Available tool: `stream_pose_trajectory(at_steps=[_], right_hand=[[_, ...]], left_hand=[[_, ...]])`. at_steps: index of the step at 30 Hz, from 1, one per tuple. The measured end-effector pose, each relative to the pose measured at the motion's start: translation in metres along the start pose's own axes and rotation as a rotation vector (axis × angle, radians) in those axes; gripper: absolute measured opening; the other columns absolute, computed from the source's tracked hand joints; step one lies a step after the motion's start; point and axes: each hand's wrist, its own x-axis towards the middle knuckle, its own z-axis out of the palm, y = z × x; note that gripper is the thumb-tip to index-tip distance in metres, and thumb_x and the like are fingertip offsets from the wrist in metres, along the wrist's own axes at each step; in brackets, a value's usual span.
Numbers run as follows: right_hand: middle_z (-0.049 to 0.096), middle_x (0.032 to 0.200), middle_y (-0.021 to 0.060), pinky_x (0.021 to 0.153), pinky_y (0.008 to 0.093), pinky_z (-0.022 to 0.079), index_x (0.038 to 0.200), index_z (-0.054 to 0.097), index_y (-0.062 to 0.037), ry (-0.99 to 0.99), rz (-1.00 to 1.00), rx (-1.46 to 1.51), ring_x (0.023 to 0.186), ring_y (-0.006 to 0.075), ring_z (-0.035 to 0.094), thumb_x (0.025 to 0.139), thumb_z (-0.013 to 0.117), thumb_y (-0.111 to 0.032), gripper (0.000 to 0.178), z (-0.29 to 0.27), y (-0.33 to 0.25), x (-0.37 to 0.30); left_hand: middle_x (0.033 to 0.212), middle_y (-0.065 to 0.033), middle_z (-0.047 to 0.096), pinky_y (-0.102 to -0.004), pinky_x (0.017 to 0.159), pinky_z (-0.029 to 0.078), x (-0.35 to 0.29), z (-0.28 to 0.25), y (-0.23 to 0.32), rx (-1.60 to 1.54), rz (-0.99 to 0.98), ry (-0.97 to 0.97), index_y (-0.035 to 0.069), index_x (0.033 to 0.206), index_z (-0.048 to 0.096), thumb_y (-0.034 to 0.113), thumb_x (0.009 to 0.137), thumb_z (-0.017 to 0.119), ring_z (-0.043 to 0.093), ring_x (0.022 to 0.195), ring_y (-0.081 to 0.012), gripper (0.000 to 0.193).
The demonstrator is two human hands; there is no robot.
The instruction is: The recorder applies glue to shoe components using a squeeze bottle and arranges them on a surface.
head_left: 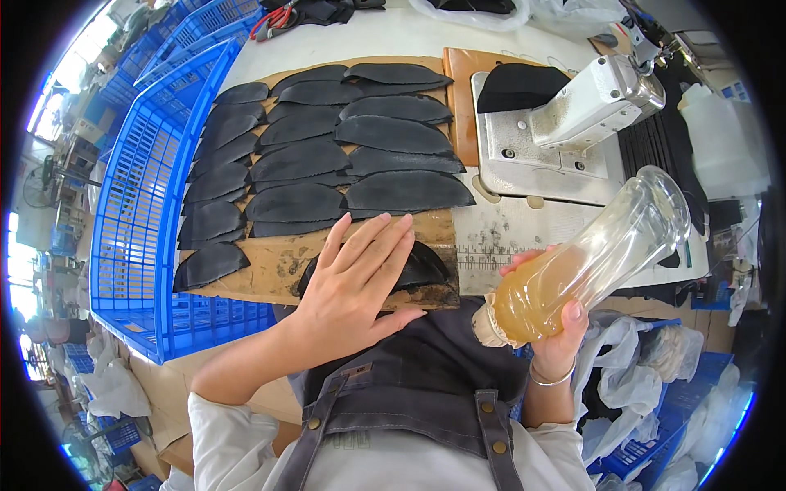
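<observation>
My right hand [561,348] is wrapped round a clear plastic bottle [565,282] holding cloudy yellowish liquid. The bottle tilts, its pale wrapped neck [489,323] low toward the left and its base raised to the right. My left hand [356,282] lies with fingers stretched out over a black curved piece [424,268] at the board's front edge, hiding much of it. Beyond it, several rows of black half-moon pieces [409,192] overlap on a brown board [274,263], which looks like cardboard.
A white sewing machine [594,106] stands at the right with a black cloth piece [517,86] on its bed. Blue plastic crates [135,204] line the left side. Dark strips [655,139] hang beyond the machine. Plastic bags [614,368] fill the lower right.
</observation>
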Motion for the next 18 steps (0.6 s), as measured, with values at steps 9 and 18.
stream_pose_trajectory(at_steps=[9, 18], right_hand=[[0.053, 0.107, 0.0201, 0.082, 0.0414, 0.047, 0.122, 0.039, -0.0033, -0.045, -0.049, -0.123, 0.095, 0.0326, 0.057, 0.076, 0.055, -0.051, 0.069, -0.006, 0.005, 0.000], [0.053, 0.106, 0.0217, 0.080, 0.0402, 0.050, 0.119, 0.038, 0.0001, -0.006, -0.021, -0.031, 0.095, 0.0312, 0.058, 0.071, 0.067, -0.046, 0.072, -0.005, 0.002, -0.001]], left_hand=[[0.139, -0.0178, 0.030, -0.0540, 0.104, 0.016, -0.003, -0.002, 0.016, 0.063, -0.070, -0.106, -0.009, 0.121, 0.043, 0.043, 0.064, 0.070, 0.023, 0.131, -0.0324, 0.081], [0.140, -0.0196, 0.027, -0.0555, 0.103, 0.016, 0.002, 0.002, 0.015, 0.095, -0.036, -0.102, -0.011, 0.121, 0.042, 0.042, 0.064, 0.070, 0.021, 0.132, -0.0335, 0.083]])
